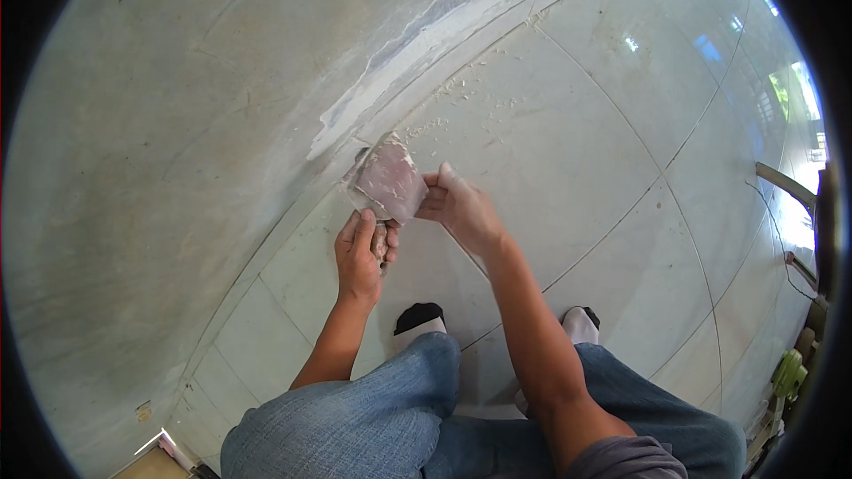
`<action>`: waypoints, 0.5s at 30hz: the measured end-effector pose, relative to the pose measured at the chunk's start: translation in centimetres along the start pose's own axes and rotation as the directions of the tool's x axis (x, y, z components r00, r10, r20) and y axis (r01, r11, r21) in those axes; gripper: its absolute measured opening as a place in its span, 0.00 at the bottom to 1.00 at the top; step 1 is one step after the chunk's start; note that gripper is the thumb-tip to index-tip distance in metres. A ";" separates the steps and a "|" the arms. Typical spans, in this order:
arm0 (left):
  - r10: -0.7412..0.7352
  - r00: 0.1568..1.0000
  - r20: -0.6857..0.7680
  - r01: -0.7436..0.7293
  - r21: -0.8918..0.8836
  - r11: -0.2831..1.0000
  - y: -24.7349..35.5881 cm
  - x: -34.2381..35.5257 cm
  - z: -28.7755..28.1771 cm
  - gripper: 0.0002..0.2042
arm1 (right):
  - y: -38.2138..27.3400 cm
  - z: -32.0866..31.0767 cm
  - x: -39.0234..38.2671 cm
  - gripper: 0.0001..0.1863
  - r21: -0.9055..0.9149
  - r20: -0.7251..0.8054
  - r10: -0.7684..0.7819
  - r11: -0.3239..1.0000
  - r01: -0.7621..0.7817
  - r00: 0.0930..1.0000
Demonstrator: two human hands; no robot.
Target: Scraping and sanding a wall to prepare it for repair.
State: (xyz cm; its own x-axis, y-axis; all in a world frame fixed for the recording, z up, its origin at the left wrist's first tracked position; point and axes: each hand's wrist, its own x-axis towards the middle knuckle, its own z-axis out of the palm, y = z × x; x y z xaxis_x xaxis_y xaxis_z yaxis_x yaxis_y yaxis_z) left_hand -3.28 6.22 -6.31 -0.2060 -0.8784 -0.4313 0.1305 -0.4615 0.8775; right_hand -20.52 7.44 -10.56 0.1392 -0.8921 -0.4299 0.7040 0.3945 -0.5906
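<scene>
At the far left, a dull grey wall (pixel 177 124) rises, stained and streaked, and low at its foot, near the bottom edge, lies the corner of a tan object (pixel 155 463). Along the wall's base runs a ragged white patch (pixel 390 66) with flaking edges. The person's left hand (pixel 359 257) comes next, its fingers wrapped round the brown handle (pixel 380 244) of a flat-bladed tool (pixel 390 179), the thumb lying up near the base of the blade. The tool is held out in front of the person, close to where wall meets floor; its blade is pinkish and smeared with whitish residue along the upper edge. Below it, a white sock with a black toe (pixel 419 321) shows beyond a knee in blue jeans (pixel 346 417). Pale crumbs (pixel 457 89) are scattered beyond the blade. The right hand (pixel 466 210) is at the blade's right edge, loosely spread and clenched on nothing, thumb raised; whether its fingertips touch the edge cannot be told. Farther right are the other sock (pixel 581 325), large pale floor tiles (pixel 621 239), a curved brown piece (pixel 785 184) and a green object (pixel 788 374).
</scene>
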 end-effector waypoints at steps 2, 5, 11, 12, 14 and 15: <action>-0.015 0.997 0.078 0.015 -0.008 1.000 -0.1 0.0 0.3 0.15 | 2.6 1.5 0.2 0.22 0.365 -0.023 -0.037 0.930 0.043 0.999; -0.046 0.999 -0.017 0.047 0.054 0.997 0.5 0.0 1.2 0.15 | 3.4 3.1 -0.6 0.18 0.339 0.189 -0.124 0.939 0.054 0.974; -0.011 1.000 -0.012 0.013 0.192 0.981 0.5 0.1 1.3 0.15 | 3.9 4.3 -0.4 0.14 0.170 -0.086 -0.135 0.974 0.148 0.987; 0.035 0.999 -0.026 -0.027 0.264 0.964 0.4 0.3 0.6 0.16 | 3.7 4.5 -0.3 0.15 0.056 -0.179 -0.195 0.976 0.208 0.964; 0.082 0.996 -0.046 -0.062 0.329 0.942 0.6 0.3 0.1 0.17 | 1.8 3.9 0.0 0.16 -0.084 -0.293 -0.264 0.965 0.250 0.919; 0.078 0.994 -0.082 -0.053 0.264 0.963 1.1 0.2 0.0 0.17 | 0.6 3.4 0.3 0.17 -0.225 -0.389 -0.343 0.936 0.273 0.855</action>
State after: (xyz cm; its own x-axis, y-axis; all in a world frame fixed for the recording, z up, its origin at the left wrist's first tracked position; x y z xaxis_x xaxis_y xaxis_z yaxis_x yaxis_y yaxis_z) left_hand -3.22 5.51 -5.46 -0.1146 -0.9188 -0.3777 -0.1199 -0.3647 0.9234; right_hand -17.72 6.63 -8.74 -0.3933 -0.8120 -0.4312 0.5401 0.1754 -0.8231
